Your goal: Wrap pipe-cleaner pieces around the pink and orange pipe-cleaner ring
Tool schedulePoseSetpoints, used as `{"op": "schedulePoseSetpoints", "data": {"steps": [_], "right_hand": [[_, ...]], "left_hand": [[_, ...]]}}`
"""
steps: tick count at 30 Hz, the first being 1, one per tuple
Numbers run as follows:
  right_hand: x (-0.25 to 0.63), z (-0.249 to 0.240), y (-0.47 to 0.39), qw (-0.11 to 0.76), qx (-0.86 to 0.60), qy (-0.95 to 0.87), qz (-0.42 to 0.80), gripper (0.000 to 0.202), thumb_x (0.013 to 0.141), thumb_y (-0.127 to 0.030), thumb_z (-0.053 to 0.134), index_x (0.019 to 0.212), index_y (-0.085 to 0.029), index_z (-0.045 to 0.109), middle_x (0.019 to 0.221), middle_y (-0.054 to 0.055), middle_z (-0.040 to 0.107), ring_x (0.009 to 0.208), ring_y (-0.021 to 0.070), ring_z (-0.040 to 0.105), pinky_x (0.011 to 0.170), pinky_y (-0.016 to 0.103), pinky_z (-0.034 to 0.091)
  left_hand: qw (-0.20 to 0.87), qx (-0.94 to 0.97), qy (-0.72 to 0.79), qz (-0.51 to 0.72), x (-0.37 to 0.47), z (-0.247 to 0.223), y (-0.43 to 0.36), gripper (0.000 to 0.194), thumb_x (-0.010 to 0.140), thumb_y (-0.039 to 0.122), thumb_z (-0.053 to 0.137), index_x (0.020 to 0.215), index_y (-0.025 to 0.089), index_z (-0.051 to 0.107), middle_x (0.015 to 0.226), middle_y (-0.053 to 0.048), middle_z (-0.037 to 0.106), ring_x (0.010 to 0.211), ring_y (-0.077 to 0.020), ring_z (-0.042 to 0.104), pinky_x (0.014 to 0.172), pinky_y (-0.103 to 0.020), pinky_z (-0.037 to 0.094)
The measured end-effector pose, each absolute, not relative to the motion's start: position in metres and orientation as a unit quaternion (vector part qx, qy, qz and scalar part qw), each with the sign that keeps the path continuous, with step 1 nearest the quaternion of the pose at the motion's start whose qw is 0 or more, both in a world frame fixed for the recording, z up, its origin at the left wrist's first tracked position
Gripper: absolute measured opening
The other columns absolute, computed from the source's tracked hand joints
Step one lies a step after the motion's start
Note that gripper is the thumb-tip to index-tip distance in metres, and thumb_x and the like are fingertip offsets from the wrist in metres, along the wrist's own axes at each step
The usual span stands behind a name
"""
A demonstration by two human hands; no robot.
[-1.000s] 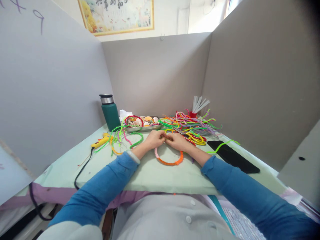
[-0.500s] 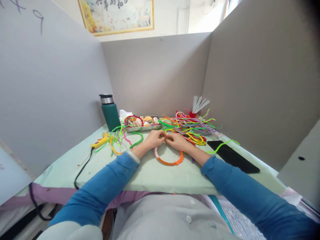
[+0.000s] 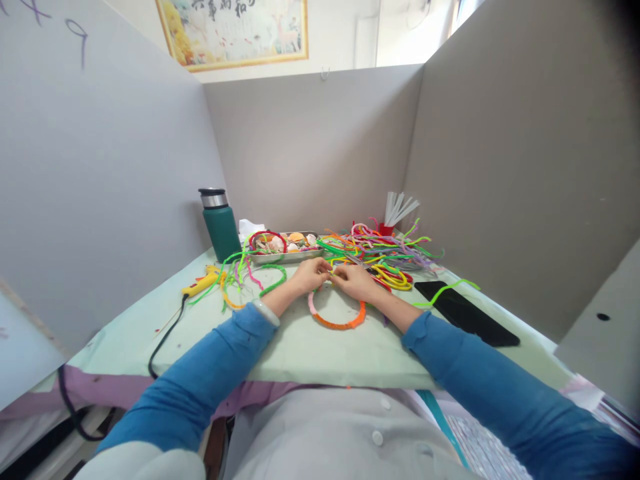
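An orange and pink ring of fuzzy stems [image 3: 340, 326] hangs or rests below my fingers, its top edge hidden behind my hands. My left hand [image 3: 311, 275] is closed in a pinch at the ring's upper left. Opposite it, my right hand [image 3: 354, 280] pinches too, its fingertips almost meeting the left ones. Between the fingertips shows a small yellowish bit, too small to name. A green fuzzy curve [image 3: 281, 279] lies just left of my left hand.
A metal tray [image 3: 300, 256] of shells, a green bottle [image 3: 221, 230] and a yellow glue gun [image 3: 200, 283] stand or lie left. Behind and right are tangled coloured stems [image 3: 395, 250], a red cup [image 3: 386, 230] with white sticks and a black phone [image 3: 465, 313].
The ring has shifted slightly left and up. My fingertips have moved a little, and a yellowish bit now shows between them.
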State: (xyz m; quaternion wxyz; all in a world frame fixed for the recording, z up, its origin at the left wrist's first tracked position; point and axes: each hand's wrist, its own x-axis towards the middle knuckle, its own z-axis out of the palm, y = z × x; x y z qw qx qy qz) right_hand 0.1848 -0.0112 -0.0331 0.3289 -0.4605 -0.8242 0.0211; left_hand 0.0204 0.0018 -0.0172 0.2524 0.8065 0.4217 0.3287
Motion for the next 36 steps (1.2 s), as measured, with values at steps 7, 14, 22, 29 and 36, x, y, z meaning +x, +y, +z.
{"op": "schedulePoseSetpoints", "data": {"steps": [7,14,22,29,36], "right_hand": [[0.1836,-0.0313,-0.0127,0.337,-0.482,-0.809,0.017,0.029,0.078,-0.040,0.045,0.071,-0.016,0.060,0.061,0.001,0.055,0.054,0.0100,0.043,0.049,0.021,0.024],[0.1836,-0.0322,-0.0114,0.334,-0.477,-0.813,0.024,0.026,0.077,-0.037,0.046,0.074,-0.016,0.061,0.062,0.001,0.056,0.055,0.0100,0.043,0.050,0.021,0.024],[0.1844,-0.0332,-0.0101,0.323,-0.460,-0.827,0.017,0.024,0.078,-0.034,0.045,0.073,-0.016,0.060,0.063,0.001,0.058,0.055,0.0097,0.043,0.050,0.021,0.023],[0.1848,-0.0336,-0.0096,0.320,-0.452,-0.832,0.017,0.022,0.077,-0.031,0.045,0.075,-0.015,0.060,0.065,0.002,0.058,0.056,0.0101,0.044,0.050,0.021,0.024],[0.1850,-0.0333,-0.0113,0.321,-0.445,-0.836,0.023,0.022,0.077,-0.030,0.044,0.076,-0.015,0.060,0.067,0.002,0.058,0.058,0.0103,0.045,0.051,0.021,0.025]], "left_hand": [[0.215,0.815,0.438,0.312,0.0203,-0.0147,-0.0017,0.029,0.066,0.008,0.041,0.090,0.014,0.055,0.082,-0.003,0.063,0.040,-0.0035,0.050,0.041,-0.015,0.039],[0.132,0.839,0.436,0.297,0.0214,-0.0105,-0.0064,0.027,0.068,0.012,0.045,0.091,0.015,0.057,0.084,-0.003,0.064,0.052,-0.0068,0.055,0.052,-0.017,0.043],[0.002,0.859,0.421,0.291,0.0223,-0.0101,-0.0079,0.022,0.069,0.015,0.048,0.085,0.018,0.062,0.082,-0.002,0.065,0.072,-0.0125,0.057,0.067,-0.021,0.044],[-0.029,0.870,0.408,0.276,0.0218,-0.0116,-0.0062,0.023,0.068,0.014,0.047,0.085,0.018,0.062,0.083,-0.002,0.064,0.072,-0.0135,0.057,0.065,-0.021,0.043],[-0.047,0.872,0.400,0.278,0.0214,-0.0116,-0.0062,0.022,0.068,0.014,0.047,0.085,0.017,0.061,0.084,-0.003,0.063,0.075,-0.0138,0.056,0.067,-0.022,0.042]]}}
